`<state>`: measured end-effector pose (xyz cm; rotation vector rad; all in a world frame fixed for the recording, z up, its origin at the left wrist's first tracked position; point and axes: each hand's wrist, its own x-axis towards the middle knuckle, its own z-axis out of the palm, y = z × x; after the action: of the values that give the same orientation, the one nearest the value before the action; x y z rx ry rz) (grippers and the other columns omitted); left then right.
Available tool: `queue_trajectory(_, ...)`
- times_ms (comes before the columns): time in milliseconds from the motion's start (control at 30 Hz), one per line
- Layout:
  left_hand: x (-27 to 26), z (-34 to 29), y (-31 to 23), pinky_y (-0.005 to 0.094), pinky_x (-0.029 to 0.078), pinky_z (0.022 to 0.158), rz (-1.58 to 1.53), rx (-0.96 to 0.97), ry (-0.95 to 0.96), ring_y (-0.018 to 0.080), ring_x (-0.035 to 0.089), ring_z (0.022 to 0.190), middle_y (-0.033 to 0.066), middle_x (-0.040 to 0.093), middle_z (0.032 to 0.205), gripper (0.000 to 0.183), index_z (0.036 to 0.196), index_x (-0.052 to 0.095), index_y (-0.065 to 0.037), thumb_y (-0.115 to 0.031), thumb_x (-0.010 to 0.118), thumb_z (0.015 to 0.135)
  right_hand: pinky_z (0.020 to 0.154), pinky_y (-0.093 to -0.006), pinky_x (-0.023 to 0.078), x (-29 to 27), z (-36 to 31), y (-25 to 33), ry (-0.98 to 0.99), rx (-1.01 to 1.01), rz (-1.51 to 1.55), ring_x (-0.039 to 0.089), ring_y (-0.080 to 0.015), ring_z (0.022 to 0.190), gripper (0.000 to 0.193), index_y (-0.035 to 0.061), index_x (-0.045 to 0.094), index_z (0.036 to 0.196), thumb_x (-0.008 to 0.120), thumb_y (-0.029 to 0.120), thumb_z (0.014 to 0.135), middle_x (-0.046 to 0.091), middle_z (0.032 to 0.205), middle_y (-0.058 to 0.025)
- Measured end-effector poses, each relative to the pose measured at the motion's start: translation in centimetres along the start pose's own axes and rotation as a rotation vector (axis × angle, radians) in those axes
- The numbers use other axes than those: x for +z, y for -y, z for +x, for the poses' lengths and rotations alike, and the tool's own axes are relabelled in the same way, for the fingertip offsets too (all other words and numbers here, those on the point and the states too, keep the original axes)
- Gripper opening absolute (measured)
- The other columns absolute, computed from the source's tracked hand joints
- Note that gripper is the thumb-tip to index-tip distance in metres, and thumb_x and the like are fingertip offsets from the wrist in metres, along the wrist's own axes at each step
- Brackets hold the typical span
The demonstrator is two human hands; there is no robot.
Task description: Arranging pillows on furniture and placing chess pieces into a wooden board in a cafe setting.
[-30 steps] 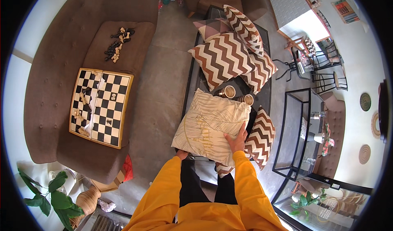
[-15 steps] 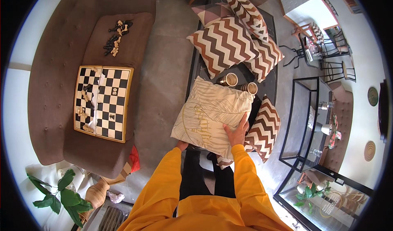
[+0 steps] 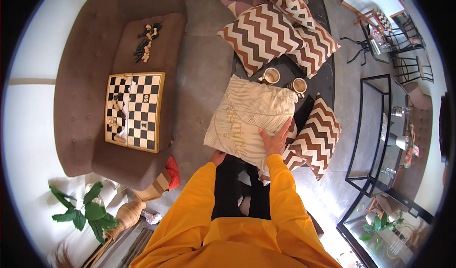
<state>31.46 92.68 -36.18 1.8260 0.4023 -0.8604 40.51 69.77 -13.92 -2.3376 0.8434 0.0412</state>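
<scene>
A cream cushion [image 3: 237,118] with fine leaf-like lines and a gold print lies tilted in front of me, over the near end of a low dark table [image 3: 327,54]. My left hand [image 3: 218,157] grips its lower left edge from beneath, the fingertips hidden under the fabric. On the cushion's right side lies my right hand [image 3: 275,139], open, fingers stretched along the surface and thumb apart. Just beyond the cushion stand two metallic mugs, one left [image 3: 270,76] and one right [image 3: 298,85]. A brown and white zigzag cushion [image 3: 317,137] leans close to my right hand.
More zigzag cushions [image 3: 266,33] are piled at the table's far end. To the left is a brown sofa [image 3: 76,101] with a chessboard [image 3: 145,111] and loose chess pieces [image 3: 146,42]. A black-framed glass table [image 3: 370,135] stands right; a leafy plant [image 3: 90,213] stands lower left.
The whole view has shifted: the sofa sits farther right and the table higher in the picture. Both hands keep their places on the cream cushion, whose surface looks more creased.
</scene>
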Motion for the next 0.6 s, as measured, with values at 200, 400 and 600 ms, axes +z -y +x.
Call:
queue_trajectory(200,-1.0,-3.4,-1.9,0.0361,0.042,0.093,0.073,-0.046,0.014,0.0325,0.054,0.113,0.0201,0.056,0.121,0.049,0.125,0.046,-0.001,-0.022,0.062,0.085,0.091,-0.0457,0.044,-0.1,0.4,-1.3,-0.027,-0.062,0.010,0.048,-0.0445,0.111,0.117,0.0175,-0.001,0.146,0.081,0.032,0.063,0.039,0.127,-0.0258)
queue_trajectory(400,-1.2,2.5,1.4,0.0386,0.036,0.098,0.391,0.587,-0.027,0.0284,0.045,0.121,0.0155,0.048,0.131,0.041,0.127,0.046,-0.003,-0.028,0.042,0.095,0.104,-0.0441,0.032,1.2,0.4,-1.1,-0.031,-0.167,0.081,0.033,-0.0427,0.126,0.115,0.0132,0.001,0.146,0.081,0.023,0.064,0.028,0.139,-0.0278)
queue_trajectory(600,-0.1,4.6,3.1,0.0391,0.036,0.099,0.366,0.575,0.049,0.0286,0.045,0.122,0.0152,0.048,0.132,0.041,0.127,0.046,-0.003,-0.028,0.041,0.095,0.111,-0.0394,0.020,2.8,0.1,-0.6,0.010,-0.117,0.115,0.022,-0.0361,0.135,0.110,0.0081,0.002,0.146,0.079,0.017,0.068,0.019,0.146,-0.0246)
